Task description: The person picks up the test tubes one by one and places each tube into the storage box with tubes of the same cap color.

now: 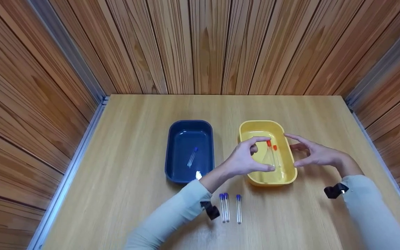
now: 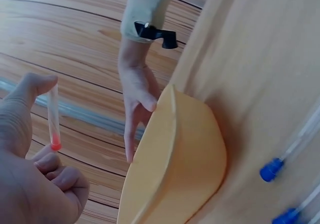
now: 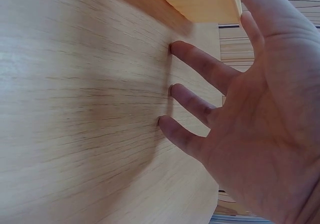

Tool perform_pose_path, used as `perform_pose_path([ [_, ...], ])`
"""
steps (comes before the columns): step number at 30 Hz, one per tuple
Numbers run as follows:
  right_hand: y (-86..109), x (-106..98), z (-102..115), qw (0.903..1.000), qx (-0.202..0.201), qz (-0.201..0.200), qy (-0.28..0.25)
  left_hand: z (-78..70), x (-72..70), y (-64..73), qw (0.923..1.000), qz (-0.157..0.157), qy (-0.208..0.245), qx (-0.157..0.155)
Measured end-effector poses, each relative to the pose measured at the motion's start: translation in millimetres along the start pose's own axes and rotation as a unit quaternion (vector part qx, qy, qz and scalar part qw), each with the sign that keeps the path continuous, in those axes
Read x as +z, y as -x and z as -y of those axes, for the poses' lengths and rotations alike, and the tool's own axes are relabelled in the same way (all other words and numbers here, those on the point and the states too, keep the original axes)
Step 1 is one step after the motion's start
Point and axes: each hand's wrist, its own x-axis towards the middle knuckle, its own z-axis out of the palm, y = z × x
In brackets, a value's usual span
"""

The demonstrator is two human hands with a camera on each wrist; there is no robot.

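My left hand (image 1: 243,158) is over the yellow tray (image 1: 293,173), pinching a clear test tube with a red cap (image 1: 268,143) end to end between thumb and index finger. In the left wrist view that test tube (image 2: 53,114) spans the gap between the fingertips. Inside the yellow tray lies another red-capped tube (image 1: 275,148). My right hand (image 1: 316,154) is at the tray's right side, thumb and index finger spread along the rim. In the right wrist view the other fingers of the right hand (image 3: 250,119) extend low over the table beside the tray.
A dark blue tray (image 1: 190,124) stands to the left, with a blue-capped tube (image 1: 193,157) inside. Three blue-capped tubes (image 1: 239,208) lie on the table (image 1: 116,194) near the front. Wood-panelled walls (image 1: 207,48) enclose the table at back and sides.
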Motion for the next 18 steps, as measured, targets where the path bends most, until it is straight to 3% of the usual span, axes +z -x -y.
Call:
perform_pose_path([
  [9, 0.4, -1.0, -1.2, 0.9998, -0.02, 0.006, -0.007, -9.5, 13.6, -27.9, 0.9992, -0.02, 0.0, 0.034],
  [14, 1.6, -0.7, -1.2, 0.9998, -0.017, 0.005, -0.01, -8.0, 18.5, -43.4, 0.9992, -0.025, -0.008, 0.029],
  [18, 0.8, -1.4, -1.9, 0.9998, -0.017, 0.008, -0.009, -2.9, 19.5, -56.8, 0.9992, -0.031, 0.018, 0.016],
])
